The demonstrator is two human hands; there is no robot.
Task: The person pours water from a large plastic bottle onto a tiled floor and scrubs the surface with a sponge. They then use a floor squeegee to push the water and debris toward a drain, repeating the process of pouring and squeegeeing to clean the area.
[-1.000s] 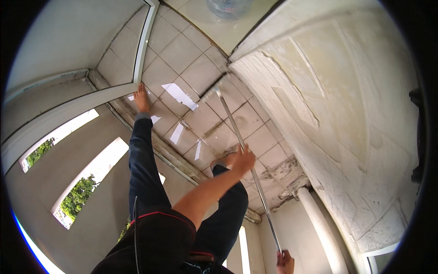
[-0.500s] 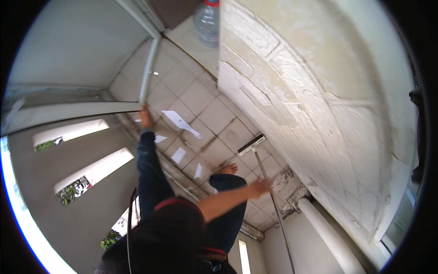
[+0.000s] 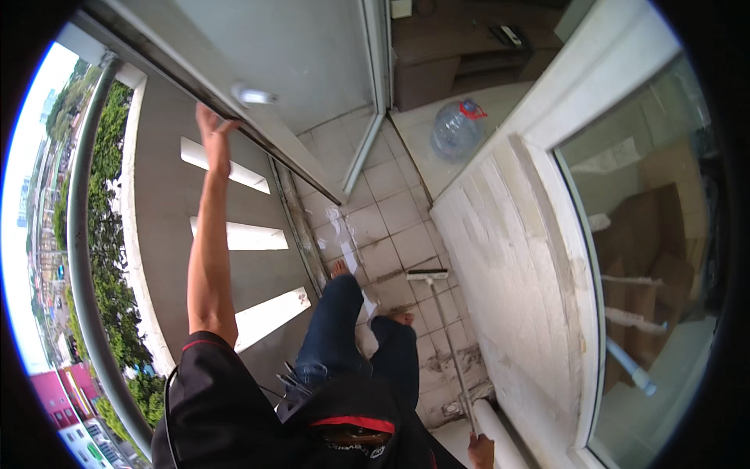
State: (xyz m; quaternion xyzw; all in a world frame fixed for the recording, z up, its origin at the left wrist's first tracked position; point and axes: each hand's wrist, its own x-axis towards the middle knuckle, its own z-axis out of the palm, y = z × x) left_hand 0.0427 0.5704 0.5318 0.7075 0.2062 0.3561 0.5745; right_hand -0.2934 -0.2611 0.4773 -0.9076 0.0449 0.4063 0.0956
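My left hand [image 3: 216, 142] reaches up against the outer edge of the white-framed door [image 3: 293, 160]. Its fingers are stretched out, the thumb apart and touching the edge. A white door handle [image 3: 254, 96] sits just to the right of the fingers. Low on the right, my right hand [image 3: 480, 452] is closed round the upper part of a long thin pole. This is the handle of a floor brush [image 3: 427, 274], whose pale, dark-edged head rests on the tiles ahead of my feet.
Stained tiles [image 3: 397, 211] carry white patches of light. A slotted grey parapet [image 3: 168, 242] with a metal rail [image 3: 82, 273] runs along the left. A large clear bottle [image 3: 458, 130] stands on the ledge beyond. A pale wall [image 3: 508, 258] and window frame [image 3: 562, 234] rise on the right.
The view has turned and straightened. My left hand is now up on the door edge. My right hand has come nearer along the pole, and the brush head stays on the floor.
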